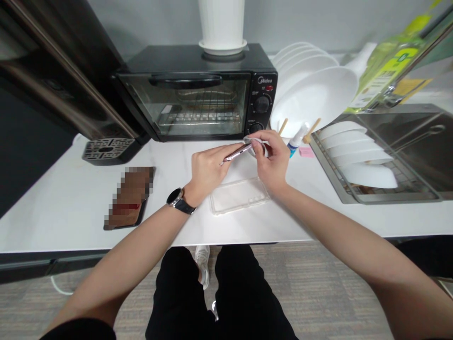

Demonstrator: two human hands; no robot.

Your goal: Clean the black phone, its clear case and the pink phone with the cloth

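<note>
My left hand, with a watch on its wrist, is closed on a smartphone that I see nearly edge-on. Its edge looks pinkish and metallic. My right hand pinches a whitish cloth against the far right end of the phone. The fingers partly cover the cloth, so its full shape is hidden. Below both hands a clear phone case lies flat on the white counter. Just beyond my right hand stand a small spray bottle with a blue label and a pink pad.
A black toaster oven stands behind, with a white pot on top. Another phone, partly pixelated, lies left near a drip tray. White plates, a green bottle and a sink with bowls are right.
</note>
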